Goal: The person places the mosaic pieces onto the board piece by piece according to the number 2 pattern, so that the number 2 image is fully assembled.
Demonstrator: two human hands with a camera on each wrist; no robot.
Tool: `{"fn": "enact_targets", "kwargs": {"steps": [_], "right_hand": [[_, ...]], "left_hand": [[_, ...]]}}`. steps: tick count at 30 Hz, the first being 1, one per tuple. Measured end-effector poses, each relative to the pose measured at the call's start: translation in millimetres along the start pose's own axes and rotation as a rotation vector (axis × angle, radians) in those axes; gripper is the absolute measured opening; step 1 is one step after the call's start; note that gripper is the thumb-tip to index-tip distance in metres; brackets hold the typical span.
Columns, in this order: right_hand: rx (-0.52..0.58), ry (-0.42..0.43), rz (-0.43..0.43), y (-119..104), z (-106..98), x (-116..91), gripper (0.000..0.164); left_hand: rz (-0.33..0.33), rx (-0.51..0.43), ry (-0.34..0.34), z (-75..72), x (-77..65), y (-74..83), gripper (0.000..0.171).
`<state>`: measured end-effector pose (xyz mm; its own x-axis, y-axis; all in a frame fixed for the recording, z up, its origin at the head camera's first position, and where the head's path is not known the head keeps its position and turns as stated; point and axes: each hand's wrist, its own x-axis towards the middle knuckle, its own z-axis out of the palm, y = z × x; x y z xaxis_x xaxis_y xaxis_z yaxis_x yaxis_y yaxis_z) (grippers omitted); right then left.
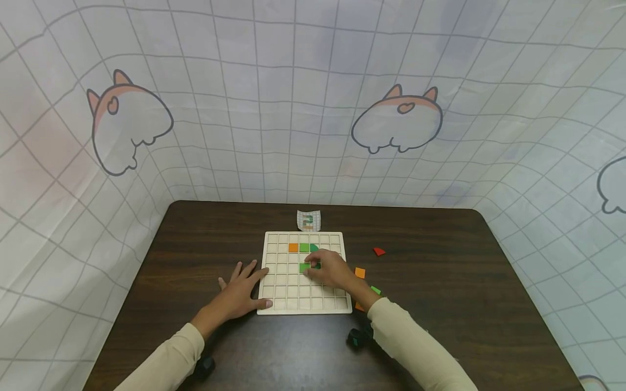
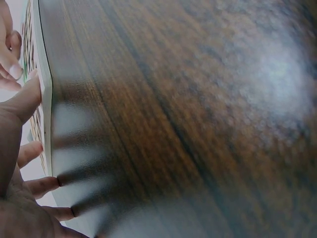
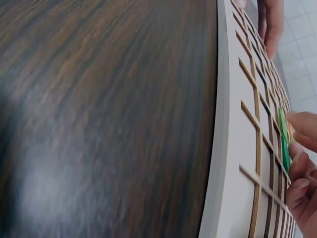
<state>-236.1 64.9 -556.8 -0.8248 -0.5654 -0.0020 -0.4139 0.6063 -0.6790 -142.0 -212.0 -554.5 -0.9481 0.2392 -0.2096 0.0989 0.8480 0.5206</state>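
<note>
A cream gridded board (image 1: 281, 296) lies on the dark table. My right hand (image 1: 330, 269) is over its middle, thumb and forefinger bent around a light green square tile (image 1: 304, 268) in one cell. Part of a dark green tile (image 3: 286, 156) shows beside those fingers in the right wrist view; the palm partly covers it from above. Farther back on the board, an orange square (image 1: 293, 247), a green square (image 1: 304, 247) and a dark green rounded tile (image 1: 314, 247) sit in a row. My left hand (image 1: 238, 296) rests fingers spread at the board's left edge, its thumb on the front left corner.
A small printed paper card (image 1: 308, 221) lies behind the board. Right of the board are a red piece (image 1: 379, 251), an orange square (image 1: 360, 272), a green piece (image 1: 375, 290) and another orange piece (image 1: 360, 307), partly hidden by the right forearm. A patterned curtain (image 1: 274, 108) surrounds the table.
</note>
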Motion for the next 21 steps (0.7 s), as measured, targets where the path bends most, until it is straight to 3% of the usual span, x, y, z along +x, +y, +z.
{"fn": "enact_targets", "kwargs": {"steps": [10,21], "right_hand": [[0.057,0.123,0.060,32.2,-35.7,-17.9,0.024],[-0.062,0.321,0.210,85.7,-72.6,-51.1,0.025]], "left_hand": [[0.004,0.002,0.003,1.2,-0.1,-0.4,0.086],[0.007,0.002,0.004,0.6,-0.2,-1.0,0.086]]}}
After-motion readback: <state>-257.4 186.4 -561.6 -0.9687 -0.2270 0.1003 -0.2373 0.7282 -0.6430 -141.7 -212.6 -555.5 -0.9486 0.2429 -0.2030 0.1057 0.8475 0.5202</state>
